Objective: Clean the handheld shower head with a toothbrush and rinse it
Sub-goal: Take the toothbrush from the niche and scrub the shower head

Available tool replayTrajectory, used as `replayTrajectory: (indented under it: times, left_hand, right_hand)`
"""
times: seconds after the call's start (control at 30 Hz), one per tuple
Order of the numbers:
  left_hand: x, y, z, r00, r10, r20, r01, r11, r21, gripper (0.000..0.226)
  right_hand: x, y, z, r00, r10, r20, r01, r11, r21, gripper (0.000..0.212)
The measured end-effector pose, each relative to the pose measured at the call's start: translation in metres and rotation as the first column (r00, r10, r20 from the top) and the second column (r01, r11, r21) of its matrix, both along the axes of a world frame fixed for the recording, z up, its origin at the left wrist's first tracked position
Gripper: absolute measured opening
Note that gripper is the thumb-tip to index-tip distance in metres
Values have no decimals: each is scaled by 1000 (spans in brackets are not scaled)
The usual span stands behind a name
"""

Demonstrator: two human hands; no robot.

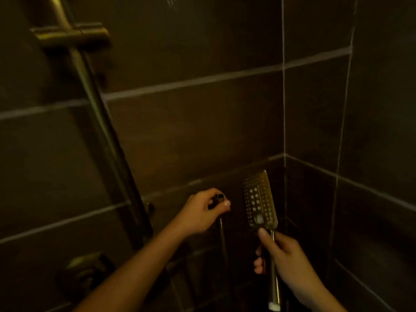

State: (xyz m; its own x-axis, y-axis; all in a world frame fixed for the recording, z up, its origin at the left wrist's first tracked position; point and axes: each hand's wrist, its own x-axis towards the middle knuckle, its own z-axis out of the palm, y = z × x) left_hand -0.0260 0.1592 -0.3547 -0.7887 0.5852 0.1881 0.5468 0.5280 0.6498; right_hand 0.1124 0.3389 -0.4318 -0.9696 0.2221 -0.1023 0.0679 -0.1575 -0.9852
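Observation:
The handheld shower head (259, 200) is a flat rectangular metal plate with rows of nozzle holes, held upright low in the dim shower corner. My right hand (282, 255) grips its shiny handle just below the plate, thumb resting near the base of the face. My left hand (203, 211) is to the left of it, fingers closed around a small dark knob or fitting (218, 197) on the wall. A thin metal hose (223, 240) hangs down from that fitting. No toothbrush is visible.
A brass-coloured vertical shower rail (96, 113) with a bracket (72, 37) runs down the left wall. A square control plate (84, 270) sits low left. Dark tiled walls meet in a corner (284, 109) behind the shower head.

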Motion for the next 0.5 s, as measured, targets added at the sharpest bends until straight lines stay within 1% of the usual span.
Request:
replayTrajectory:
  times: [0.03,0.07,0.17,0.23,0.3,0.37,0.4,0.5]
  left_hand:
    - [1,-7,45,997,4,-73,-6,1000,-29,14]
    - [4,-15,87,990,4,-144,-14,998,-65,18]
    - [12,-35,193,945,5,-327,-67,982,-178,26]
    - [10,-49,252,895,0,-447,-122,962,-245,31]
    - [6,-61,300,840,4,-542,-176,947,-267,38]
    - [-2,-73,340,807,15,-590,-217,937,-273,45]
    - [-8,-79,358,798,18,-602,-229,934,-276,44]
    - [-29,-96,394,773,48,-632,-259,934,-246,31]
  right_hand:
    - [-1,-7,34,999,20,-51,-20,1000,17,40]
    - [-3,-14,65,994,39,-100,-36,999,31,38]
    - [-10,-37,139,968,71,-239,-64,997,41,25]
    - [-18,-52,178,951,56,-303,-53,998,19,24]
    - [-22,-66,208,938,48,-344,-44,999,20,25]
    - [-29,-77,228,929,33,-368,-32,999,9,29]
    - [-33,-80,236,926,28,-377,-29,1000,2,30]
    - [-42,-86,250,926,23,-376,-22,1000,7,22]
